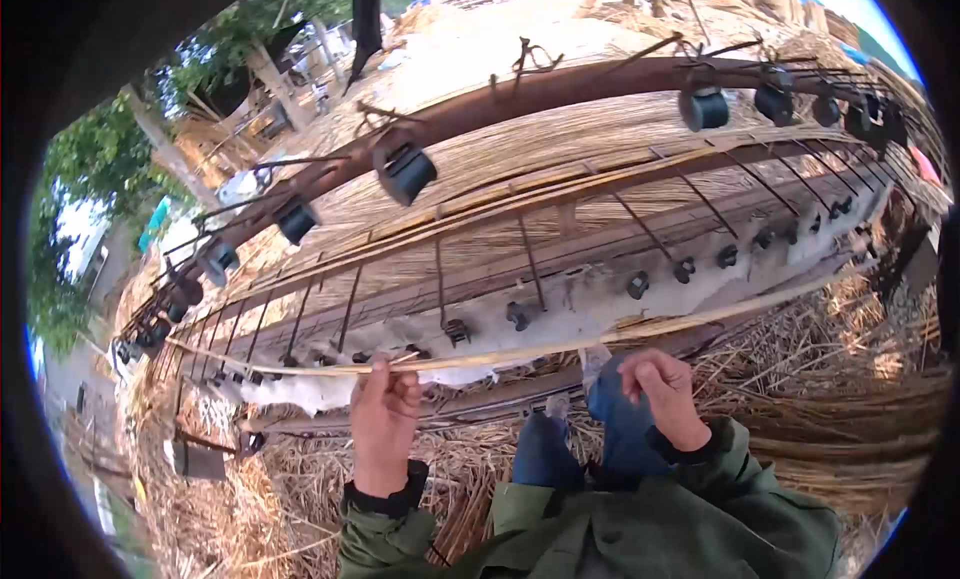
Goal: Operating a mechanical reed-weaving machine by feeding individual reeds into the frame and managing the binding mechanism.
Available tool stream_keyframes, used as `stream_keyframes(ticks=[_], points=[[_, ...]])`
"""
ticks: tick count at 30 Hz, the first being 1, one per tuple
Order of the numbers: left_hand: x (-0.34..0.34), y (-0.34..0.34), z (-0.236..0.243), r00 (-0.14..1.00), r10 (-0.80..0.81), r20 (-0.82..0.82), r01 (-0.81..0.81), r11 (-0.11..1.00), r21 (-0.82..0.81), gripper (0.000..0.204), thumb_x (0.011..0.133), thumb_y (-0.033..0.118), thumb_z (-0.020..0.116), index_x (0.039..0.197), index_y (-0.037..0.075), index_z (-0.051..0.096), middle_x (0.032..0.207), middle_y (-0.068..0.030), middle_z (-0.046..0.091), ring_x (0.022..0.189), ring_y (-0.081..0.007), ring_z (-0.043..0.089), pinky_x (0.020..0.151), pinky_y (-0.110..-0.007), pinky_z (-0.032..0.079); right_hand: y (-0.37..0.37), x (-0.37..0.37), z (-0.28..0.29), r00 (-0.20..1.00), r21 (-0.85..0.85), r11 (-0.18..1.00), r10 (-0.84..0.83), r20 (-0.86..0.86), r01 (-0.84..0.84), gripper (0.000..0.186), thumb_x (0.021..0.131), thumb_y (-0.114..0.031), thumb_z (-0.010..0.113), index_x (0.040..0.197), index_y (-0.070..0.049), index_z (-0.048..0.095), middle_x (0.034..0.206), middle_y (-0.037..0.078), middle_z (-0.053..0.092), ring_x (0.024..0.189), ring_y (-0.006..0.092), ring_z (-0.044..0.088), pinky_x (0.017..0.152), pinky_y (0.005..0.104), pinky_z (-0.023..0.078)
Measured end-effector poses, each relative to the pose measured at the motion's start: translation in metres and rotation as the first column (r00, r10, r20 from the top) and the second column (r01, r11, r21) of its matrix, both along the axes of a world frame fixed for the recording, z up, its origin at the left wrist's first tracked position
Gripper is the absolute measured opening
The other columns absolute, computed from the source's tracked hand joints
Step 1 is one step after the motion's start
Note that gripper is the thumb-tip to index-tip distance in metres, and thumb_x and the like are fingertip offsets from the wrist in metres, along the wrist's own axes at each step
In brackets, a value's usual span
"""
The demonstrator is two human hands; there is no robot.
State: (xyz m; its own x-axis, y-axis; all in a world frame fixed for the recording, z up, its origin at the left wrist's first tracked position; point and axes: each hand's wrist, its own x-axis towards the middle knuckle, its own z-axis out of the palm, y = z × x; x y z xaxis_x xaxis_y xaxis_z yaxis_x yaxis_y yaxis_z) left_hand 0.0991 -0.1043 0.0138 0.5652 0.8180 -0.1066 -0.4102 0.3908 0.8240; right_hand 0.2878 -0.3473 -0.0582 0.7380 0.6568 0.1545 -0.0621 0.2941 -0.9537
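My left hand (385,414) is closed, its thumb and fingertips pinched at a thin bundle of pale reed stalks (520,356). The bundle stretches sideways across the frame, in front of a long weaving rack. My right hand (665,391) hovers over my knee, just on the near side of the bundle and apart from it. Its fingers are curled in; whether anything lies inside is hidden. Small dark spools (637,285) hang along the rack's pale near strip. Bigger dark spools (405,174) hang below the rusty upper bar (450,119).
Thin metal rods (530,262) stick out crosswise between the bars. Beyond them lies a broad reed mat (560,139). Loose straw (270,509) covers the ground at left, and piled stalks (850,419) lie at right. Trees (190,89) stand at the far left.
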Motion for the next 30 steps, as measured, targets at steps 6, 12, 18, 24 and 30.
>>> stream_keyframes(ticks=[6,12,18,24,30], points=[[0.063,0.108,-0.018,0.994,-0.109,0.004,0.108,0.989,0.099,0.018,0.09,0.016,0.051,0.096,-0.001,0.052,0.085,-0.0102,0.057,0.079,-0.0147,0.055,0.067,-0.02,0.05,-0.058,0.006,-0.034,0.997,-0.144,0.989,0.001,-0.08,-0.013,0.025,0.091,-0.024,0.049,0.087,-0.002,0.059,0.067,-0.001,0.054,0.062,0.004,0.047,0.055,0.0197,0.038],[0.157,0.161,-0.058,0.99,-0.039,-0.135,0.044,0.999,0.03,0.025,0.089,0.012,0.049,0.104,-0.008,0.046,0.099,-0.0155,0.054,0.091,-0.0214,0.055,0.077,-0.025,0.05,-0.131,0.01,-0.055,0.971,-0.311,0.927,-0.235,-0.054,0.207,0.024,0.09,-0.023,0.05,0.085,-0.002,0.06,0.066,-0.001,0.054,0.062,0.0054,0.048,0.056,0.0211,0.039],[0.13,0.098,-0.042,0.985,-0.049,-0.164,0.046,0.999,-0.022,0.024,0.089,0.011,0.048,0.106,-0.006,0.046,0.102,-0.0147,0.054,0.092,-0.0216,0.055,0.074,-0.026,0.05,-0.124,0.006,-0.076,0.983,-0.338,0.923,-0.183,0.028,0.182,0.016,0.089,-0.016,0.052,0.087,-0.003,0.06,0.07,0.0,0.054,0.062,0.0053,0.047,0.055,0.0211,0.039],[0.088,-0.052,-0.047,0.819,-0.493,-0.294,0.542,0.832,0.115,0.012,0.089,0.011,0.05,0.098,0.004,0.055,0.082,-0.0054,0.059,0.068,-0.0113,0.056,0.061,-0.023,0.047,-0.076,-0.002,-0.06,0.99,-0.281,0.958,0.021,-0.139,-0.06,0.011,0.086,-0.006,0.052,0.096,-0.002,0.055,0.075,0.0,0.053,0.066,0.0055,0.048,0.059,0.0199,0.041],[0.055,-0.124,-0.058,0.623,-0.602,-0.499,0.745,0.651,0.145,0.027,0.089,0.024,0.052,0.076,0.001,0.058,0.062,-0.0006,0.053,0.051,-0.0064,0.048,0.045,-0.019,0.038,-0.032,-0.025,-0.009,0.922,-0.073,0.928,0.351,-0.162,-0.366,0.011,0.089,-0.01,0.052,0.095,-0.001,0.053,0.077,0.0,0.055,0.063,0.0031,0.046,0.055,0.0181,0.039]])
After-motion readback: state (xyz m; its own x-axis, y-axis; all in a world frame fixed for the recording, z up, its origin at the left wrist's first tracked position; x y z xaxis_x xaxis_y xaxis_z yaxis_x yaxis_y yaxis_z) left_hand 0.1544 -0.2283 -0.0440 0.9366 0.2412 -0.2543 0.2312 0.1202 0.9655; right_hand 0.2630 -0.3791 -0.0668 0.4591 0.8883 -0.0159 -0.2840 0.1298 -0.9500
